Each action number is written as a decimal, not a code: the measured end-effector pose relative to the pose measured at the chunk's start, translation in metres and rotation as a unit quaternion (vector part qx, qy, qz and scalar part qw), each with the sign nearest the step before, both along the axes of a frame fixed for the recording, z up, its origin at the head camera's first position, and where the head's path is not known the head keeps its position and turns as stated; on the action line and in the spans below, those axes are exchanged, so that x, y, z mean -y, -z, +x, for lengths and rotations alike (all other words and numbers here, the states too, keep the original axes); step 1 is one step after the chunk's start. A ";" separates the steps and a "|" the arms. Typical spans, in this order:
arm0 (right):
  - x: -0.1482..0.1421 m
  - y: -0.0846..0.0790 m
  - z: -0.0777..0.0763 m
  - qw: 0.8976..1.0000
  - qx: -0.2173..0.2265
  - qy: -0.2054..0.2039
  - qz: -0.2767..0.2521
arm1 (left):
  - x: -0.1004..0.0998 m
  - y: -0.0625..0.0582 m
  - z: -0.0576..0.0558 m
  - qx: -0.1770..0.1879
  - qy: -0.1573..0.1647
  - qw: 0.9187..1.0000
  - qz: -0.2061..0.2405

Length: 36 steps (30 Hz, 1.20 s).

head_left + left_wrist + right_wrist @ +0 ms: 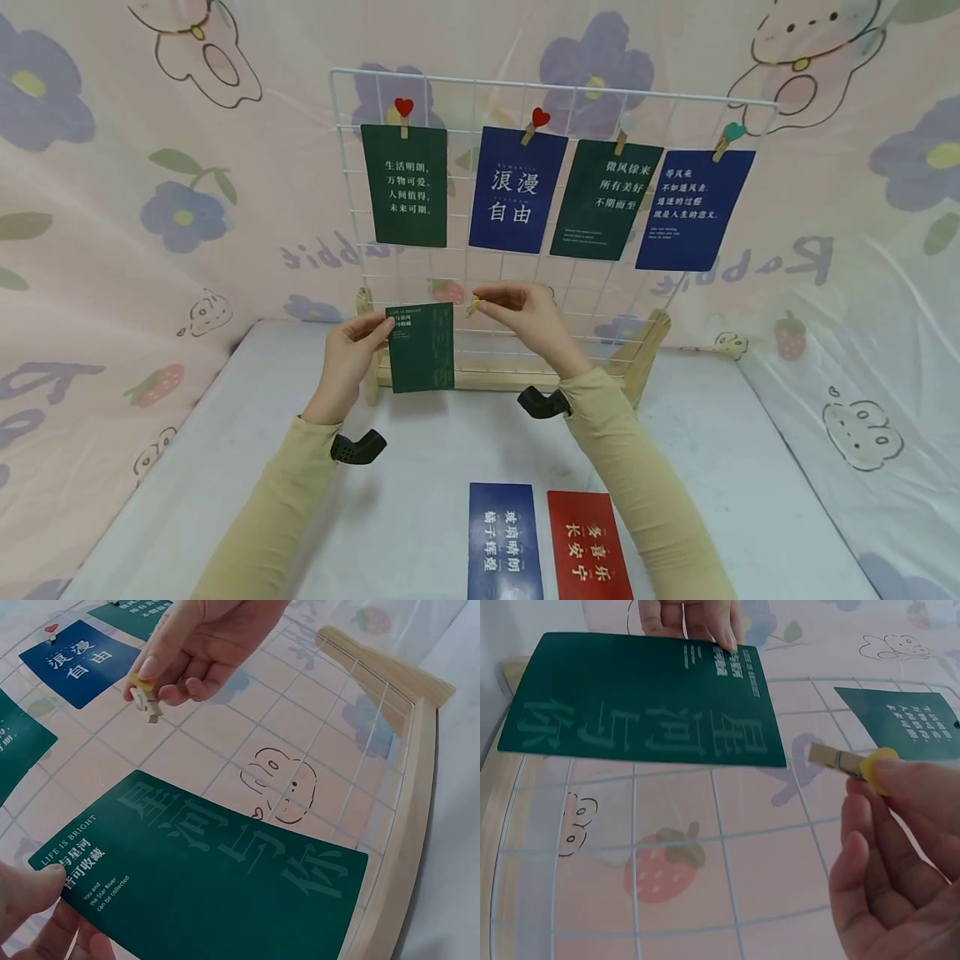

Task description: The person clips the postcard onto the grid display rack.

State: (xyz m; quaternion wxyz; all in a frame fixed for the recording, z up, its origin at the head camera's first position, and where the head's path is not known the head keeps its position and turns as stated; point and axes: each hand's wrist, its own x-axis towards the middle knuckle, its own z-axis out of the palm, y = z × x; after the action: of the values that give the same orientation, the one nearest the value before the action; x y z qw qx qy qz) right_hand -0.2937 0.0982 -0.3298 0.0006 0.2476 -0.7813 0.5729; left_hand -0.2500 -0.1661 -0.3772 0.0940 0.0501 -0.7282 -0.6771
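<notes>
My left hand [351, 354] pinches a green card [422, 350] by its upper left edge, thumb on the printed front. The card hangs upright before the lower left part of a white wire grid [480, 275]. To its right, my right hand [528, 321] holds a small wooden clothespin [838, 761] with a yellow top between thumb and fingertips. In the right wrist view the clothespin's free end points toward the card, with a gap between them. Above, a green card [405, 185] and a blue card [517, 190] hang from clothespins with red hearts.
Another green card [606, 200] and blue card [694, 210] hang at the grid's right. Wooden feet [647, 358] support the grid on the white table [420, 517]. A blue card [504, 542] and a red card [590, 546] lie near the front. Patterned cloth [285, 50] hangs behind.
</notes>
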 end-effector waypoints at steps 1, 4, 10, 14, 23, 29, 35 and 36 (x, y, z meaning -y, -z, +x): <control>0.002 -0.001 0.000 1.000 -0.002 0.003 0.000 | 0.000 -0.001 -0.001 -0.002 -0.001 1.000 -0.004; 0.009 -0.004 -0.002 1.000 -0.012 0.007 -0.001 | 0.000 -0.003 -0.004 -0.009 -0.001 1.000 -0.004; 0.023 -0.010 -0.005 0.999 -0.049 0.014 0.007 | 0.001 -0.006 -0.011 -0.020 -0.003 1.000 -0.009; 0.029 -0.013 -0.006 0.998 -0.062 0.020 0.012 | 0.000 -0.009 -0.015 -0.026 -0.006 1.000 -0.011; 0.040 -0.016 -0.014 0.990 -0.123 0.039 0.058 | 0.001 -0.013 -0.024 -0.054 -0.021 0.998 -0.008; 0.049 -0.022 -0.016 0.984 -0.151 0.062 0.066 | -0.001 -0.014 -0.028 -0.071 -0.041 0.997 -0.004; 0.060 -0.027 -0.017 0.982 -0.158 0.078 0.062 | -0.002 -0.017 -0.031 -0.073 -0.053 0.996 -0.001; 0.061 -0.027 -0.017 0.982 -0.160 0.080 0.060 | -0.002 -0.018 -0.031 -0.073 -0.054 0.996 -0.002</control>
State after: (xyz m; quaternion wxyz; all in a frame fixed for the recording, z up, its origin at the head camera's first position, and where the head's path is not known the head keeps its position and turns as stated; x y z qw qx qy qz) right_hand -0.3110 0.0371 -0.3030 0.1570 0.2722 -0.8212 0.4763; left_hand -0.2811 -0.1636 -0.3597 0.1835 0.0399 -0.7172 -0.6710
